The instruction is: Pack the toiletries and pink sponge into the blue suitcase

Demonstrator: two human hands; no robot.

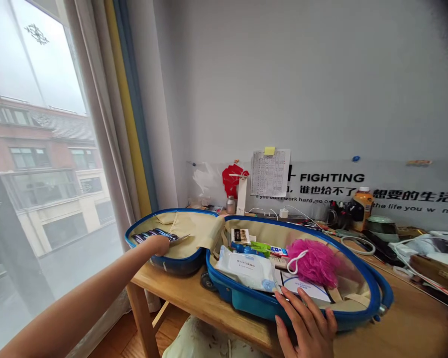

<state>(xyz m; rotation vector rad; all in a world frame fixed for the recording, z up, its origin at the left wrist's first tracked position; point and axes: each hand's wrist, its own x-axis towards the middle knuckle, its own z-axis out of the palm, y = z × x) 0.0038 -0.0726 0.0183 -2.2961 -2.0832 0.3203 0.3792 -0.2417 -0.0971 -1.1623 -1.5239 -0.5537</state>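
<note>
A blue-rimmed suitcase (242,298) lies open on the wooden table, its beige lining facing up. My left hand (159,244) reaches into the smaller left half, closed beside a dark shiny striped bundle (149,234). A thin flat piece (181,238) sticks out past this hand; its kind and my fingertips are hidden. My right hand (306,318) rests on the near rim of the right half, fingers stretched and holding nothing. Inside that half are a white wipes pack (246,267), a pink bath puff (313,261), a white box (304,286) and a pack of cotton swabs (241,235).
On the table (406,318) behind and right of the suitcase stand an orange bottle (361,206), cables (358,244) and a brown case (438,273). A curtain (97,124) and window are at left. A printed sheet (271,174) hangs on the wall.
</note>
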